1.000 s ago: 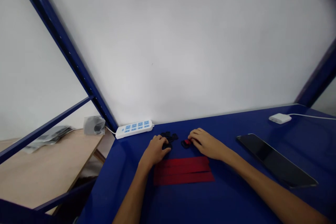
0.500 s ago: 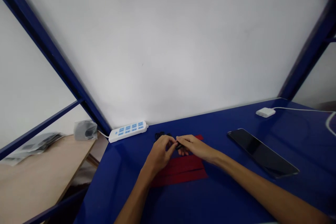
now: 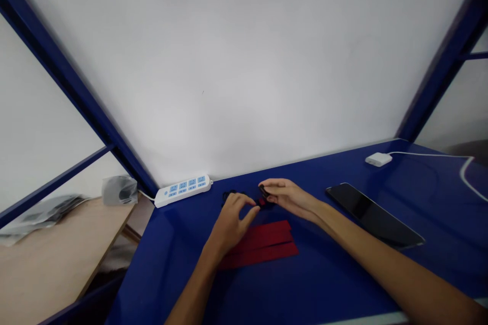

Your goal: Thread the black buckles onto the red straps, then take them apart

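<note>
My right hand pinches a small dark piece between thumb and fingers, above the blue table. To its left, my left hand is curved, with thumb and index fingertips close together at a small dark bit; whether it grips that bit is hard to make out. A black coiled item lies just behind my left hand, partly covered by it. Red strips lie flat on the table in front of both hands, their left end hidden under my left wrist.
A white power strip lies by the wall. On the right of the blue table are a black phone-like slab and a white adapter with a cable. A wooden table with plastic-wrapped items stands left.
My right hand has moved away from my left hand, slightly up and right, with the dark piece in it. The fingers of my left hand have spread a little.
</note>
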`<action>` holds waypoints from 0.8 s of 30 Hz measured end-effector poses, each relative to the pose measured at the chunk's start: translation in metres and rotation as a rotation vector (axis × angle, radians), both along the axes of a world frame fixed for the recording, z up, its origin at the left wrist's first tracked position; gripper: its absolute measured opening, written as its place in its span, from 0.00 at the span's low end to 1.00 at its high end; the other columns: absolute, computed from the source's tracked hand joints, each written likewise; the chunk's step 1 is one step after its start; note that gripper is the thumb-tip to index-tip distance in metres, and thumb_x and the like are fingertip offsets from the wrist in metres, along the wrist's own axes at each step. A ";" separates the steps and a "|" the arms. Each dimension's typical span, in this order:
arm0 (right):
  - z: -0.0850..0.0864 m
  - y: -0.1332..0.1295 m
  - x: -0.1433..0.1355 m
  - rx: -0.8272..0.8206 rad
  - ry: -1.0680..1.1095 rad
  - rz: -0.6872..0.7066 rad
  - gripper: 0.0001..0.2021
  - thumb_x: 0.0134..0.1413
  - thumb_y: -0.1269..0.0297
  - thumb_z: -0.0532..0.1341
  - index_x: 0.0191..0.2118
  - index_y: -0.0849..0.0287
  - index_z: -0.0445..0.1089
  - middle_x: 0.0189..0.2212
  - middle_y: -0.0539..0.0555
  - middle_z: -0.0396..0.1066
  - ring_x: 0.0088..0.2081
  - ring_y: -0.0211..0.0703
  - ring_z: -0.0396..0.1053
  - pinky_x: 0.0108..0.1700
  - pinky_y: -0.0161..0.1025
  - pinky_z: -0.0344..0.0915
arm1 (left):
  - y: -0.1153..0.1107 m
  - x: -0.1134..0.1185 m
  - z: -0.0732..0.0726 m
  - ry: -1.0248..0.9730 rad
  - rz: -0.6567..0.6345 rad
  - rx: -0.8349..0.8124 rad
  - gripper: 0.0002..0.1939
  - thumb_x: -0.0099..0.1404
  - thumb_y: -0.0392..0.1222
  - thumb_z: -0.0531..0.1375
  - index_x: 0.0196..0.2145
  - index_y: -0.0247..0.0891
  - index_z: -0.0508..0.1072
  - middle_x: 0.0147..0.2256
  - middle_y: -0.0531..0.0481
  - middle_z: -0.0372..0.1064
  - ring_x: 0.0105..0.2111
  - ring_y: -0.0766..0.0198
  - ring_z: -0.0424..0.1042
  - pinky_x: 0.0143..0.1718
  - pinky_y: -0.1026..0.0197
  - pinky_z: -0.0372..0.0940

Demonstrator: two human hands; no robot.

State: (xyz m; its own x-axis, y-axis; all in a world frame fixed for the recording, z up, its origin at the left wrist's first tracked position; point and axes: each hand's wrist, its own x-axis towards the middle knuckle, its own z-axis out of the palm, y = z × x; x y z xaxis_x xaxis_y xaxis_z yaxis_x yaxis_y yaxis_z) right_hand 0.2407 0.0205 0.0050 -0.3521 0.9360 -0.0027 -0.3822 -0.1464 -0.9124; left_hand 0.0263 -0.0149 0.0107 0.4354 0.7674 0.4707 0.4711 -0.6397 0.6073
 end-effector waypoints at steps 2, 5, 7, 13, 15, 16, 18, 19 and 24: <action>-0.001 0.006 0.007 0.046 -0.069 -0.080 0.18 0.40 0.59 0.76 0.37 0.61 0.77 0.27 0.49 0.72 0.28 0.37 0.67 0.33 0.37 0.63 | -0.002 0.004 -0.006 0.122 -0.062 -0.047 0.08 0.70 0.47 0.58 0.40 0.41 0.74 0.41 0.48 0.71 0.46 0.57 0.67 0.52 0.54 0.61; -0.003 0.010 0.011 0.083 -0.146 -0.118 0.18 0.40 0.55 0.76 0.35 0.60 0.74 0.24 0.47 0.70 0.26 0.36 0.66 0.31 0.36 0.61 | -0.005 0.011 -0.019 0.252 -0.091 -0.097 0.10 0.68 0.47 0.60 0.44 0.41 0.73 0.44 0.46 0.70 0.48 0.54 0.65 0.52 0.52 0.60; -0.004 0.010 0.010 0.089 -0.163 -0.111 0.19 0.41 0.54 0.76 0.33 0.60 0.73 0.24 0.48 0.70 0.26 0.36 0.66 0.31 0.36 0.60 | -0.005 0.014 -0.026 0.313 -0.087 -0.114 0.11 0.67 0.46 0.61 0.45 0.41 0.72 0.45 0.45 0.68 0.47 0.53 0.64 0.52 0.51 0.60; -0.002 0.007 0.004 0.068 -0.184 -0.119 0.20 0.40 0.53 0.76 0.33 0.60 0.72 0.25 0.50 0.73 0.26 0.37 0.68 0.31 0.36 0.61 | -0.003 0.014 -0.031 0.308 -0.096 -0.210 0.08 0.65 0.43 0.61 0.41 0.40 0.70 0.43 0.46 0.67 0.44 0.55 0.65 0.48 0.53 0.60; -0.001 0.007 0.004 0.065 -0.190 -0.120 0.20 0.40 0.53 0.76 0.33 0.60 0.72 0.25 0.50 0.73 0.26 0.37 0.68 0.32 0.36 0.61 | -0.003 0.014 -0.031 0.299 -0.096 -0.234 0.07 0.65 0.42 0.61 0.41 0.40 0.69 0.40 0.48 0.67 0.41 0.56 0.64 0.46 0.53 0.60; -0.001 0.006 0.004 0.066 -0.194 -0.122 0.20 0.40 0.52 0.76 0.33 0.60 0.72 0.25 0.50 0.73 0.26 0.37 0.68 0.32 0.36 0.61 | -0.003 0.013 -0.030 0.277 -0.106 -0.254 0.07 0.65 0.42 0.60 0.41 0.40 0.69 0.39 0.49 0.67 0.39 0.57 0.64 0.45 0.54 0.60; 0.000 0.006 0.005 0.071 -0.194 -0.127 0.20 0.41 0.52 0.75 0.33 0.60 0.71 0.25 0.49 0.72 0.26 0.37 0.67 0.32 0.36 0.60 | -0.001 0.011 -0.028 0.172 -0.142 -0.321 0.08 0.66 0.41 0.59 0.43 0.41 0.68 0.36 0.51 0.67 0.36 0.60 0.64 0.41 0.58 0.60; 0.001 0.006 0.006 0.079 -0.194 -0.127 0.19 0.42 0.52 0.75 0.33 0.60 0.71 0.25 0.49 0.70 0.26 0.36 0.66 0.32 0.36 0.60 | 0.000 0.008 -0.025 0.099 -0.157 -0.356 0.09 0.67 0.41 0.58 0.45 0.41 0.68 0.36 0.51 0.68 0.35 0.62 0.65 0.40 0.59 0.61; 0.003 0.007 0.012 0.124 -0.140 -0.012 0.15 0.50 0.55 0.72 0.32 0.61 0.71 0.24 0.47 0.65 0.26 0.35 0.61 0.31 0.35 0.56 | 0.012 -0.010 -0.008 -0.146 -0.094 -0.411 0.14 0.71 0.50 0.53 0.42 0.38 0.72 0.36 0.51 0.67 0.35 0.63 0.64 0.38 0.62 0.59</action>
State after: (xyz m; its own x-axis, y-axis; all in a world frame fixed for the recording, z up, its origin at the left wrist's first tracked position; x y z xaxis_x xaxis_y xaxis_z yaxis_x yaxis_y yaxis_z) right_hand 0.2529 0.0273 0.0079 -0.3454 0.9362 0.0652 -0.2516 -0.0255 -0.9675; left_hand 0.0163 -0.0027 0.0029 0.4637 0.8639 0.1965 0.3129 -0.3672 0.8759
